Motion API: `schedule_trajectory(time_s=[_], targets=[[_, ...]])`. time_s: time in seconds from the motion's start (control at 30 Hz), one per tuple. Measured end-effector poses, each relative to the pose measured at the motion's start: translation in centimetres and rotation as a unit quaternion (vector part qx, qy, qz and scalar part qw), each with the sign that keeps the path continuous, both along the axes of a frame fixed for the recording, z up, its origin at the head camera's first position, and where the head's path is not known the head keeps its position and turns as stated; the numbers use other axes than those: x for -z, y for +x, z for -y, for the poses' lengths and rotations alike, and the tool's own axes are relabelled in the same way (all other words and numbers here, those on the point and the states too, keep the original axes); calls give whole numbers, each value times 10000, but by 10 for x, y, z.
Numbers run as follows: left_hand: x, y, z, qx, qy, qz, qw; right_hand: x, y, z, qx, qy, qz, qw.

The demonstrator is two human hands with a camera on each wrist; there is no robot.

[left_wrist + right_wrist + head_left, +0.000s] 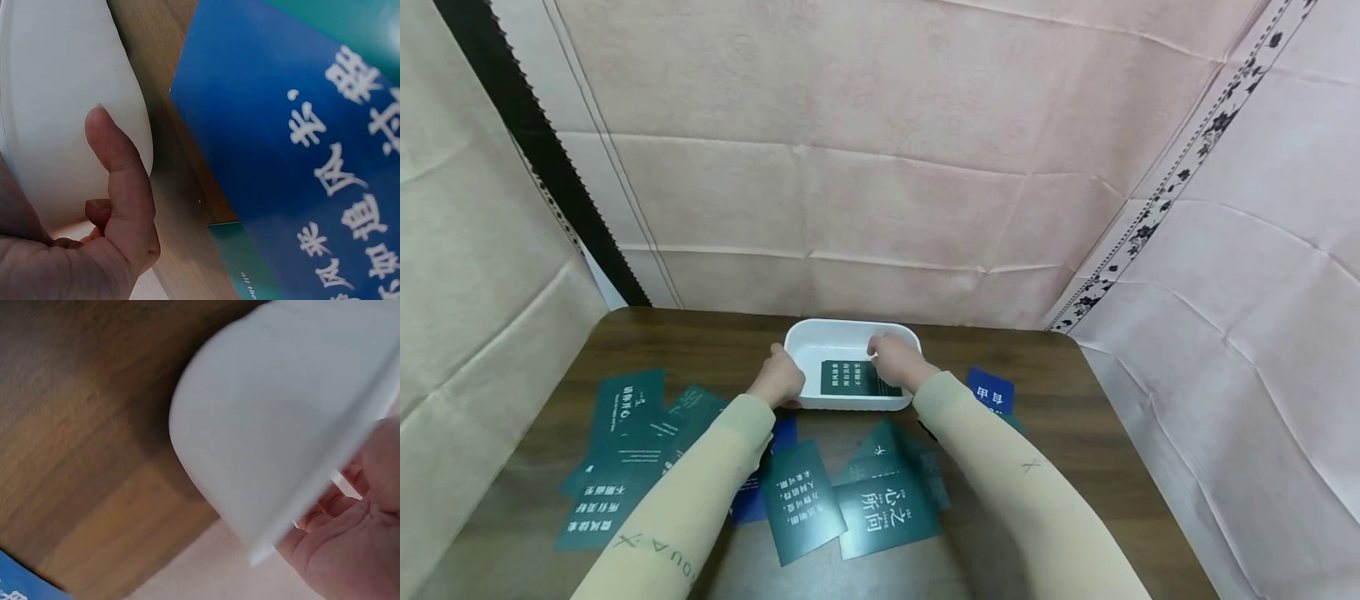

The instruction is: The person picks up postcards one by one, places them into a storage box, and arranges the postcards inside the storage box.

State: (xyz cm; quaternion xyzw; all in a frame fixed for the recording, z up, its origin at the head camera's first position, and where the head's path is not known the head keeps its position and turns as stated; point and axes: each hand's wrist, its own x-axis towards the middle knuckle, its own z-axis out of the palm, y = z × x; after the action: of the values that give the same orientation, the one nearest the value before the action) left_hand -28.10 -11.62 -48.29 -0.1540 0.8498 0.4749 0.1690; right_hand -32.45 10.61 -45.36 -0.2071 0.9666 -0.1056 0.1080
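A white plastic tray [850, 330] with rounded corners stands near the far edge of the table. My left hand [778, 379] grips its left end; in the left wrist view the thumb [115, 144] lies along the outer wall. Inside the tray lies a dark green card [848, 379] with white writing. My right hand [901, 362] reaches over the right rim, its fingers bent down by the card and covering part of it. Those fingers are mostly hidden behind the tray wall [262, 425] in the right wrist view, so I cannot tell whether they pinch the card.
Several green cards [602, 500] overlap at the left of the wooden table [1075, 467]. More green cards [805, 500] lie in front of the tray, with a blue card [748, 504] partly under them. Another blue card [992, 390] is at the right. Pale cloth [880, 208] hangs behind.
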Motion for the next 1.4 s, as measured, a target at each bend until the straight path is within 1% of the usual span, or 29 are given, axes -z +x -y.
schedule_trajectory(time_s=[0.13,0.23,0.33,0.43,0.53,0.7,0.77,0.83,0.97,1.13,1.4], targets=[[0,1,0,0,25,13,10000,-13,7,-12,61,-379,-345,9987],[-1,2,0,-16,63,-3,10000,-24,13,-26,303,-788,-386,9957],[-2,2,0,-29,85,-24,10000,-32,18,-43,480,-1091,-426,9920],[-2,1,1,-18,88,-16,10000,-38,22,-61,549,-1200,-485,9901],[-1,1,1,5,102,-28,9999,-38,25,-80,544,-1181,-474,9904],[2,-1,3,94,91,-120,9998,-36,32,-108,608,-1084,-185,9921],[3,-2,3,133,94,-138,9998,-36,36,-119,639,-997,-68,9929],[4,-2,2,107,70,-100,9999,-35,40,-129,641,-872,17,9941],[2,-2,1,98,19,-66,9999,-30,47,-145,534,-624,227,9964],[0,0,0,93,38,-93,9999,-22,54,-161,561,-347,665,9956],[3,-1,3,114,49,-166,9998,-7,62,-178,662,-37,1109,9916]])
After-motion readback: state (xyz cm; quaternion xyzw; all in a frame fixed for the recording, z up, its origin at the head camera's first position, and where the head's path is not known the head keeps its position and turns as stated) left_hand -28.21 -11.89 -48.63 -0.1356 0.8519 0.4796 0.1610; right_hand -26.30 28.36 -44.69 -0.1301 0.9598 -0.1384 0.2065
